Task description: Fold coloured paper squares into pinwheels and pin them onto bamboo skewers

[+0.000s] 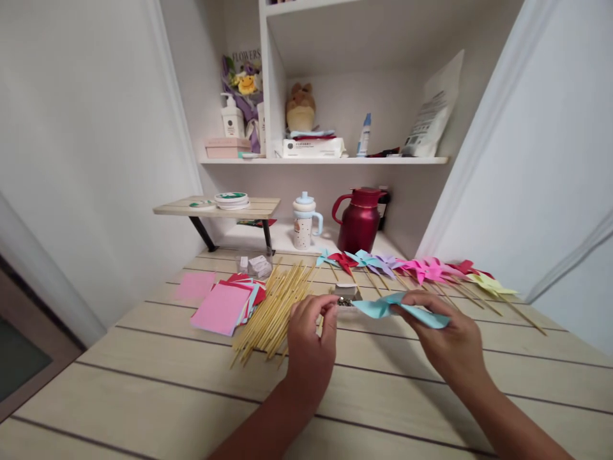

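My right hand (447, 332) pinches a light blue folded paper pinwheel (378, 308) above the table, its vanes spread to both sides of the fingers. No stick shows on this pinwheel. My left hand (313, 329) is closed, thumb and forefinger close together, at the left side of a small open box (345, 289) of tiny metal pieces. Whether a piece sits between those fingertips is too small to tell. Left of this hand lies a loose pile of thin wooden sticks (272, 313). A stack of square coloured paper (223, 308), pink on top, is farther left.
Finished pinwheels on sticks (421, 269) lie in a row along the back right. Behind them stand a red thermos jug (359, 220) and a white-and-blue cup (302, 223). A small raised shelf (263, 207) carries tape rolls (232, 201). A clear packet (256, 264) lies below it.
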A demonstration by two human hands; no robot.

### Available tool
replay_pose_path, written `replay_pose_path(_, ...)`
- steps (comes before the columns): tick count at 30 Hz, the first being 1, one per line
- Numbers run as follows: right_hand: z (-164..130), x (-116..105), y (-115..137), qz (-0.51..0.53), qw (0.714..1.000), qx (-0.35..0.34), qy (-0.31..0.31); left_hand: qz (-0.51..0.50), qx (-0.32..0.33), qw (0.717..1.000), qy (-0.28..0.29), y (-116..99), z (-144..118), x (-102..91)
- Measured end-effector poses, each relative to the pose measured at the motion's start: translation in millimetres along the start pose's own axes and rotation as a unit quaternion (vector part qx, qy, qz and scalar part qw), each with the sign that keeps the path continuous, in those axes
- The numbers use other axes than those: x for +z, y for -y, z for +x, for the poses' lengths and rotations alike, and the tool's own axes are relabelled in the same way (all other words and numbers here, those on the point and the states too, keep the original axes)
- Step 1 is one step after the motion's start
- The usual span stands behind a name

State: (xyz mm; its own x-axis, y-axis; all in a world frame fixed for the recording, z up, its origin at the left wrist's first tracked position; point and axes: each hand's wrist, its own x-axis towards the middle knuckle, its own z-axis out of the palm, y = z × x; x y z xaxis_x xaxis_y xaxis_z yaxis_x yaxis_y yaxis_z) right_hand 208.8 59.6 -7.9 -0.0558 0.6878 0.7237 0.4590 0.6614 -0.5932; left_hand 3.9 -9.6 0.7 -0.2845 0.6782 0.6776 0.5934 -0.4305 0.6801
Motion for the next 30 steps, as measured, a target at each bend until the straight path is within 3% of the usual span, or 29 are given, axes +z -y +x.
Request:
replay_pose_path(4, -1, 0, -8, 0.001, 0.997, 0.072, -0.008, 0.007, 0.008, 1.0, -0.003, 6, -1, 0.9)
replay_pose_path(9, -1, 3, -13, 0.011, 0.996, 0.084, 0.008, 0.054, 0.027, 0.998, -0.016, 12, 6, -5.6)
replay_pose_path(13, 0, 2, -15, 0.002, 0.996, 0.092, 0.004, 0.146, 0.029, 0.988, -0.03, 23, 28, -32.8)
replay_pose_path(17, 1, 2, -13, 0.005, 0.996, 0.087, 0.007, 0.266, -0.034, 0.962, -0.054, 43, 46, -66.5)
replay_pose_path(20, 2, 2, -6, 0.024, 0.997, 0.073, 0.022, 0.342, -0.075, 0.937, -0.021, 59, 48, -78.2)
replay_pose_path(24, 1, 4, 4, 0.051, 0.996, 0.074, 0.023, 0.409, -0.099, 0.907, 0.036, 71, 44, -74.6)
replay_pose_path(30, 0, 4, 10, 0.066, 0.994, 0.07, 0.043, 0.465, -0.079, 0.879, 0.067, 68, 39, -64.6)
